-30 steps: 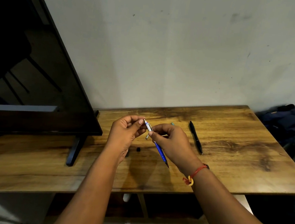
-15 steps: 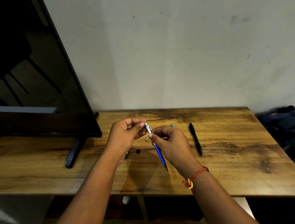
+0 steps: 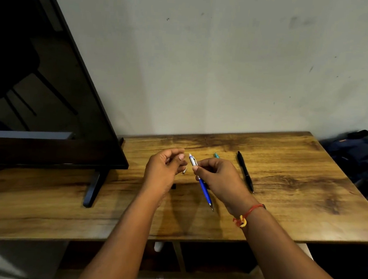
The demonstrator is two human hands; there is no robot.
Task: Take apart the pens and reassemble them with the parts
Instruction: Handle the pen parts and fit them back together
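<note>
The right hand (image 3: 217, 180) pinches the light, stiff, slippery blue pen (image 3: 205, 192) just under its silver top, best gripped above that pinch, while the left hand (image 3: 162, 173) curls beside it, whether empty I cannot tell.

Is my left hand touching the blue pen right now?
Apart. The head view shows table between the left hand and the blue pen; the right hand pinches it.

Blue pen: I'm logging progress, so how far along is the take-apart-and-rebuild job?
Done: a small black part lies loose on the table, so stripping seems begun. In hand: the right hand pinches the blue pen; the left hand hovers beside its top. Left: the black pen lies apparently whole; all reassembly.
</note>
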